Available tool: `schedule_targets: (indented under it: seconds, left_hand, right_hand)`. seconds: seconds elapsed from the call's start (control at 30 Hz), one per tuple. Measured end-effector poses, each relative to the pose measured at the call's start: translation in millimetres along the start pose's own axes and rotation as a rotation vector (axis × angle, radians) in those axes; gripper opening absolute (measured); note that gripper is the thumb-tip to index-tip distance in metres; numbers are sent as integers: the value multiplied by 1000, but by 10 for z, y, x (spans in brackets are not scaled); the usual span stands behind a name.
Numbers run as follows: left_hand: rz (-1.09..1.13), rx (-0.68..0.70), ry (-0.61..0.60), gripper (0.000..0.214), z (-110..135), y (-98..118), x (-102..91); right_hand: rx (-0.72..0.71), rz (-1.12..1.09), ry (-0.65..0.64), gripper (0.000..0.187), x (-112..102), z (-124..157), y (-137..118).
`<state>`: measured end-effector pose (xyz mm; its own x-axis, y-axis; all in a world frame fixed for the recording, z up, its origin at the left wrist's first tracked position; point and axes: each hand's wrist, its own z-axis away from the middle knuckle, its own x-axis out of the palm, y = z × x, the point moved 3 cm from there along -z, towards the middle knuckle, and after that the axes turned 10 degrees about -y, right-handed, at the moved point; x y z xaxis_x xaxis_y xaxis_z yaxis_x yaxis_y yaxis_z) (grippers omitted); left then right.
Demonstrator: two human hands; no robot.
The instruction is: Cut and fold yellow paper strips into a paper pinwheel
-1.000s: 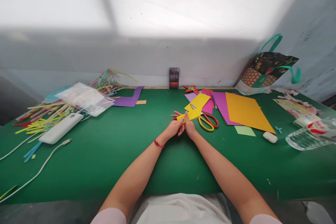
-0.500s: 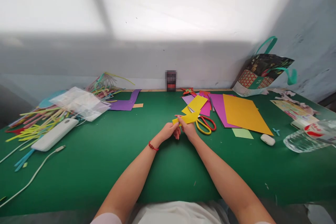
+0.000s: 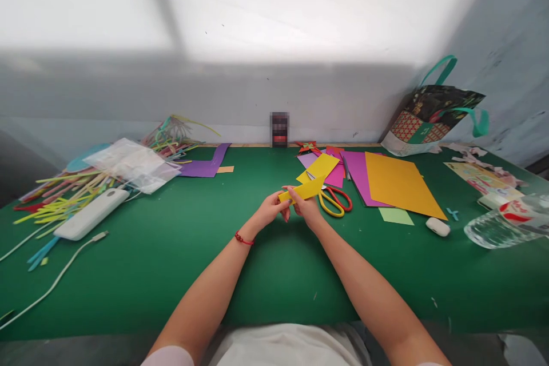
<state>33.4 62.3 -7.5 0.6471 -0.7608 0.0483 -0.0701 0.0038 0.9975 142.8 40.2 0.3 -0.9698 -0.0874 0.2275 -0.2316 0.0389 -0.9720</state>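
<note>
Both my hands hold one narrow strip of yellow paper (image 3: pixel 309 188) a little above the green tabletop. My left hand (image 3: pixel 273 207) pinches its left end, the fingers closed. The thumb and fingers of my right hand (image 3: pixel 303 203) grip the strip close beside the left hand, and its far end sticks out to the upper right. Just beyond, scissors (image 3: pixel 332 204) with one red and one yellow handle lie on the table, their blades partly hidden behind the strip. Another yellow paper piece (image 3: pixel 322 166) rests behind them.
Orange paper (image 3: pixel 398 183) lies over magenta sheets at right, near a white case (image 3: pixel 438 227) and a plastic bottle (image 3: pixel 500 223). A patterned bag (image 3: pixel 422 123) stands by the wall. Left are colored strips (image 3: pixel 55 209), a plastic bag (image 3: pixel 137 163), a power bank (image 3: pixel 92 214) and purple paper (image 3: pixel 199 168).
The yellow strip has shifted slightly left and now looks flatter and straighter. My left hand has moved a little to the left. The scissors stay in place.
</note>
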Motion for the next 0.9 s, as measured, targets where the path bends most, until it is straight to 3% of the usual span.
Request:
schedule_targets:
  seconds: [0.4,0.67,0.9]
  left_hand:
    - [-299,-11,145,24,87,1,-107]
    - [-122,-69,123,38,62,32,-124]
    - [-119,-29,199,40,64,94,-143]
  right_hand:
    - [-41,30,-3,49,-104,-99,115]
    - [-39,20,-2,45,-86,-51,83]
    - [-46,-109,-46,41,-86,-46,17]
